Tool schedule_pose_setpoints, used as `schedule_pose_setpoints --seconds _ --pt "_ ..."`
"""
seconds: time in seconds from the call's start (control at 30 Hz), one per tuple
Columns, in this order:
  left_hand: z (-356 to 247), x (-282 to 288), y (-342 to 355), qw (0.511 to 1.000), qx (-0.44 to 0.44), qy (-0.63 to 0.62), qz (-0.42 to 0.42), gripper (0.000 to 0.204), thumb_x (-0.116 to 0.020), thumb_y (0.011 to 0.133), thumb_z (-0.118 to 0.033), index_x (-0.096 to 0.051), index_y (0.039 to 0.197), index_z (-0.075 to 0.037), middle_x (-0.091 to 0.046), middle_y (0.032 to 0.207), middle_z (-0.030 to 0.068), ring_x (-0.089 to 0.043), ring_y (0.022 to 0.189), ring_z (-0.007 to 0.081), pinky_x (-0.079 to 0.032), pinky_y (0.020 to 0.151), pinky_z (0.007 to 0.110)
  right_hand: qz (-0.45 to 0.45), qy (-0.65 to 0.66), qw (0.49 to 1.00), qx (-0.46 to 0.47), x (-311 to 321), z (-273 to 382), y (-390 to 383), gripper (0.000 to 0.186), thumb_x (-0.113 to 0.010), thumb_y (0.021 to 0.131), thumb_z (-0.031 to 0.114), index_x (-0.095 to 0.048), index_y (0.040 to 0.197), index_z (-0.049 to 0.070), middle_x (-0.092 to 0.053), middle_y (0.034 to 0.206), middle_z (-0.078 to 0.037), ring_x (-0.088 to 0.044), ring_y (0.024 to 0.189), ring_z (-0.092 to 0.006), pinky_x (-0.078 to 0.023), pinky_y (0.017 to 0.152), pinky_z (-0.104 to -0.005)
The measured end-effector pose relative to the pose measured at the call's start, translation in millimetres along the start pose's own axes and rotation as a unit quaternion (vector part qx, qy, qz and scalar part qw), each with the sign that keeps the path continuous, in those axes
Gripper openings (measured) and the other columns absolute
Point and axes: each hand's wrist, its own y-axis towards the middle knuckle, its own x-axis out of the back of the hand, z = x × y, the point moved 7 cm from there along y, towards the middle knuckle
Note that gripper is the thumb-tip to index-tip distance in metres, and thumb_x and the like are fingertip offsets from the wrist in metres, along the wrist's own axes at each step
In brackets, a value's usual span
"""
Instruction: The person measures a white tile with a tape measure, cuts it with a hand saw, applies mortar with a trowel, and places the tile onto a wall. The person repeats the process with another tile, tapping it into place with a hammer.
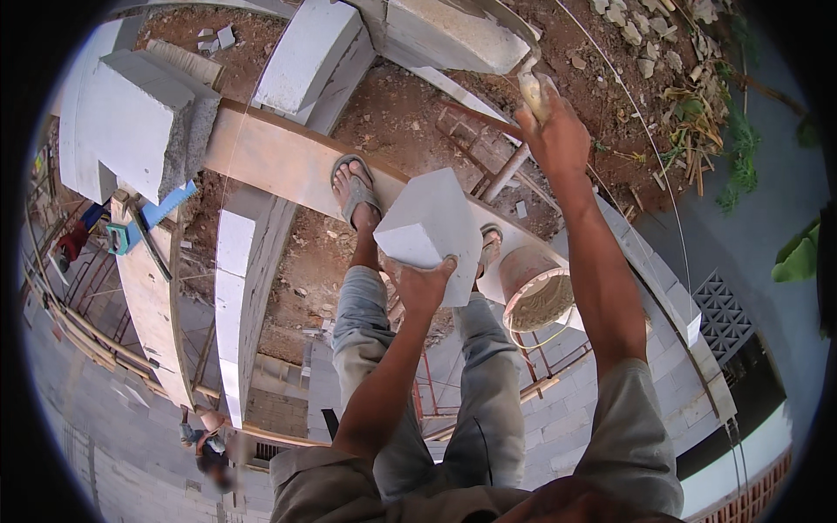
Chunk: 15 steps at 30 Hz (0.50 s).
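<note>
A pale grey lightweight concrete block [427, 218] is gripped from below by my left hand [424, 286], in front of my legs and above the plank. My right hand [558, 131] reaches far forward, its fingers wrapped round the handle of a trowel [531, 94]. The trowel's metal neck runs up beside the end of a laid block [458, 39] on the far wall; its blade is hard to make out there. A mortar-smeared bucket [527, 268] stands to the right of my feet, below my right forearm.
I stand in sandals on a wooden plank [270, 157] across block walls, high above a lower level. A blue handsaw [157, 216] and a hammer-like tool [146, 235] lie at left, near a large block [131, 122]. A string line crosses at right. Another person [212, 453] is far below.
</note>
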Motion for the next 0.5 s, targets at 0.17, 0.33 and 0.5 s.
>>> schedule_pose_setpoints --seconds 0.17,0.33,0.5 --pt "16.5 -3.0 -0.3 0.998 0.028 0.042 -0.032 0.076 -0.079 0.066 -0.043 -0.057 0.127 -0.002 -0.061 0.126 0.0188 -0.053 0.122 0.0319 -0.035 0.107 0.043 -0.065 0.050 0.996 0.022 0.4 -8.0 -19.9 0.060 -0.069 0.083 0.042 -0.057 0.130 0.007 -0.066 0.104 -0.020 -0.066 0.093 -0.0363 -0.053 0.081 -0.0448" --pt "63.3 -18.2 7.5 0.997 0.019 0.038 -0.059 0.098 -0.082 0.065 -0.041 -0.038 0.139 0.005 -0.042 0.143 0.0235 -0.043 0.127 0.0383 -0.027 0.112 0.044 0.027 0.357 0.930 -0.086 -9.5 -47.6 -80.6 0.048 -0.064 0.085 0.026 -0.058 0.127 0.003 -0.068 0.102 -0.017 -0.066 0.091 -0.0263 -0.051 0.079 -0.0366" --pt "64.5 -25.7 19.9 0.992 0.070 0.102 0.002 0.085 -0.086 0.067 -0.027 -0.045 0.128 0.017 -0.054 0.129 0.0232 -0.059 0.109 0.0326 -0.047 0.093 0.038 0.085 0.519 0.782 -0.335 -36.5 -155.0 -349.9 0.033 -0.056 0.088 0.015 -0.058 0.118 0.001 -0.064 0.091 -0.007 -0.056 0.081 -0.0112 -0.047 0.073 -0.0280"
